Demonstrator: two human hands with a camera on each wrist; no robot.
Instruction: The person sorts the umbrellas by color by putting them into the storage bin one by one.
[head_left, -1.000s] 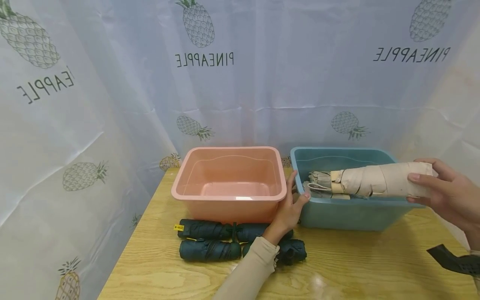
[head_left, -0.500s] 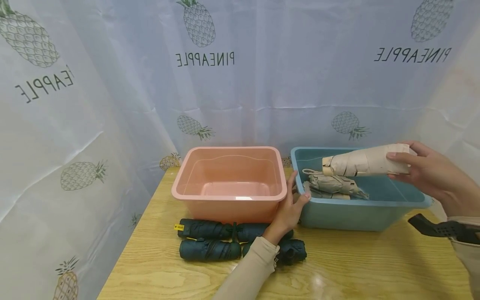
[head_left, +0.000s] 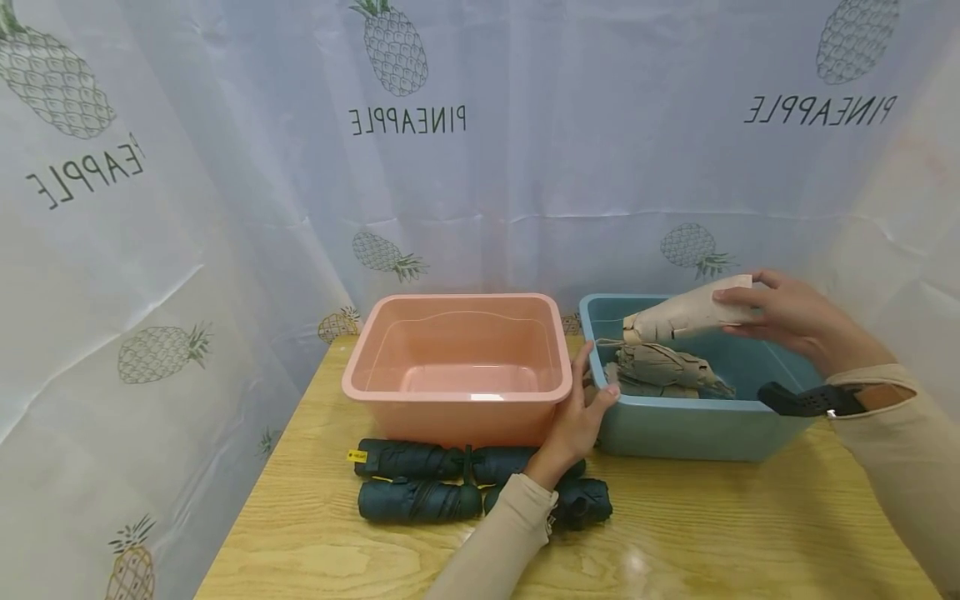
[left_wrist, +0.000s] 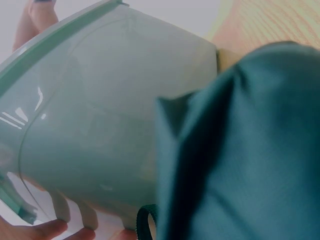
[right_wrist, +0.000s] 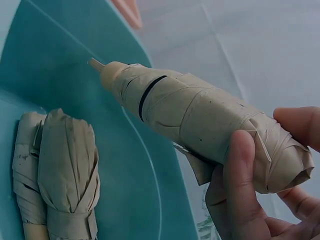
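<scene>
Beige umbrella (head_left: 681, 313), one: in your right hand (head_left: 791, 321), tilted over the blue bin (head_left: 690, 435).
You pinch its cloth end between thumb and fingers, likely so the handle end (right_wrist: 113, 75) points ahead, free of your grip. Inside the bin: two more beige umbrellas (right_wrist: 69, 170), side by side, probably to save room. Your left hand (head_left: 573, 425), fingers extended, touches the bin's near left corner, presumably to steady it; your hands are well apart. Just beside: one pink bin (head_left: 457, 417). In front, on the tabletop (head_left: 712, 533): four dark umbrellas (head_left: 420, 501), two rows, perhaps grouped for compactness.
</scene>
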